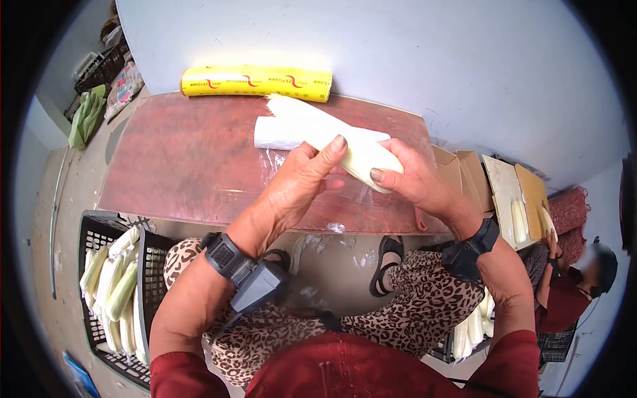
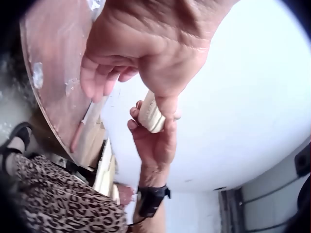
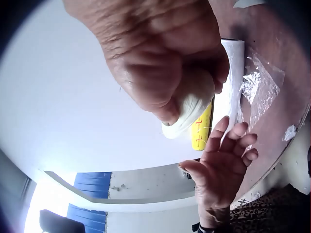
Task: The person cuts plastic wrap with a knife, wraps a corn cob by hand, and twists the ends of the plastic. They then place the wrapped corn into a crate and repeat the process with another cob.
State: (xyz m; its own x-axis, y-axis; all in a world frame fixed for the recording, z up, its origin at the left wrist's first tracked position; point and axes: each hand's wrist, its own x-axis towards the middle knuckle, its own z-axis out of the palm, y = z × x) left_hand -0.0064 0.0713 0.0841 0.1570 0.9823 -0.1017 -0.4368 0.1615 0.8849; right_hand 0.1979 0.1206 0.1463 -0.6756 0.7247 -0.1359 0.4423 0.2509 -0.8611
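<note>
Ear: pale ear of corn (image 1: 358, 154), held up off the tabletop (image 1: 166, 152), over its right half; ragged end toward the far edge, rounded end toward the near right corner.
Look of ear: creamy white to faint yellow-green, smooth leaf layers closed tight, lengthwise veins; ragged end frayed and spread, other end blunt. No kernels showing.
Right hand: (image 1: 419, 178) grips the rounded end, thumb on top, fingers curled round the side.
Left hand: (image 1: 302, 174) just beside the ear's middle, fingers loosely spread, not wrapped round it. Whether the thumb touches, cannot tell.
Handling: likely light, firm at the core, husk softer and a bit slick; outer leaves may slide or tear. Frayed end probably floppy.
Best hold: judged to be the thick middle or blunt end, full wrap, modest squeeze; the frayed tip would give poor purchase.
White roll: (image 1: 273, 135) on the tabletop behind the ear, partly hidden by it; clear film (image 1: 271, 162) lies toward the near edge.
Yellow roll: (image 1: 255, 83) along the far edge, by the wall (image 1: 398, 60).
</note>
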